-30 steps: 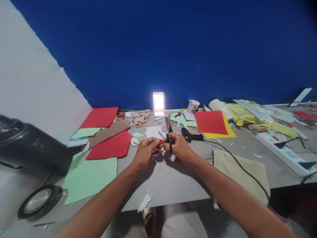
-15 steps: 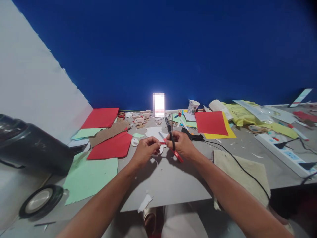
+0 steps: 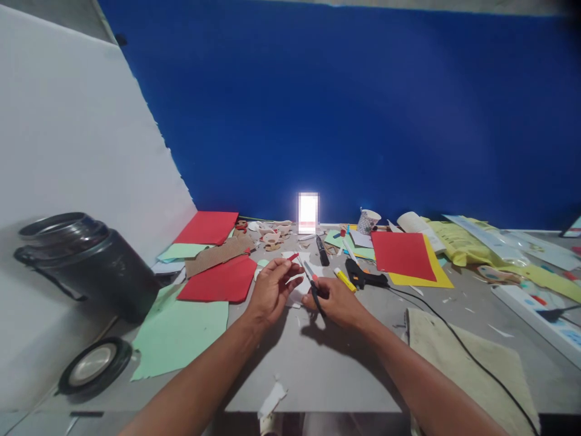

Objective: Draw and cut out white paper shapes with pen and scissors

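Observation:
Between the thumb and fingers of my left hand [image 3: 271, 289] is a small red paper strip [image 3: 293, 257], raised above the table. My right hand [image 3: 339, 301] grips a pair of scissors [image 3: 309, 270] by the dark handle, blades pointing up and away. The blades are close to the strip; whether they touch it I cannot tell. Beneath both hands lies a white piece of paper [image 3: 297, 293]. Just past my right hand are a yellow marker-like tube [image 3: 345, 280] and a black hot glue gun [image 3: 365, 275].
Red sheets [image 3: 218, 280], a cardboard strip [image 3: 221, 254] and a green sheet [image 3: 186, 330] lie at left, beside a dark flask [image 3: 106, 260]. To the right are a red sheet [image 3: 403, 257], a beige cloth [image 3: 463, 351], the glue gun's cord and a power strip [image 3: 535, 312].
My hands have moved apart slightly, and the left has opened up around the red strip. The scissors have turned in my right hand. The view has shifted, showing more of the flask.

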`<state>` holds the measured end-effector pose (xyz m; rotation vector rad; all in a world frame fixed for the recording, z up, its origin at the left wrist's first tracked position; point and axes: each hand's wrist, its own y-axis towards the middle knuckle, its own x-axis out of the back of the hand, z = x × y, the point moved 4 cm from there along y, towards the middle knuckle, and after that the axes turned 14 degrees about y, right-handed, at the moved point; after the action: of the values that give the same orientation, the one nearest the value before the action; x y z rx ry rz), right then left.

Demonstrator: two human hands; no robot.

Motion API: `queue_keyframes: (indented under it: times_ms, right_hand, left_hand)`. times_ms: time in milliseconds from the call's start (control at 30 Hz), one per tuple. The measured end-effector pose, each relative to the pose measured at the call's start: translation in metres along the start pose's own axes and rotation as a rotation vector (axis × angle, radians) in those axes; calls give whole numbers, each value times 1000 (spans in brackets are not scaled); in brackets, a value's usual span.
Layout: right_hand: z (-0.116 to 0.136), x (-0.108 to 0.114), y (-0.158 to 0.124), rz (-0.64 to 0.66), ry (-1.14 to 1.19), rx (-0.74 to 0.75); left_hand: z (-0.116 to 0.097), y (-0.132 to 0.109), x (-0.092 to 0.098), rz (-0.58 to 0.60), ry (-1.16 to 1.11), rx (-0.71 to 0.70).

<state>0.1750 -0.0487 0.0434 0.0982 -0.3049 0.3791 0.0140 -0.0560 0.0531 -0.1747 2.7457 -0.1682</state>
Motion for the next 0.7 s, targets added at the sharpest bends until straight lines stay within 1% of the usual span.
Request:
queue_keyframes:
  times_ms: [133, 233, 367, 533, 700]
  right_hand:
    - [0, -3, 0, -10, -33, 14]
    - [1, -4, -1, -11, -30, -8]
    - [-2, -4, -1, -17, -12, -34]
    - [-4, -5, 0, -8, 18, -32]
    - [-3, -4, -1, -2, -15, -57]
  left_hand:
    - [1, -2, -3, 41, 26, -39]
    - [2, -2, -4, 49, 41, -65]
    - [3, -2, -4, 53, 54, -66]
    - [3, -1, -4, 60, 63, -75]
    - [2, -1, -3, 61, 71, -74]
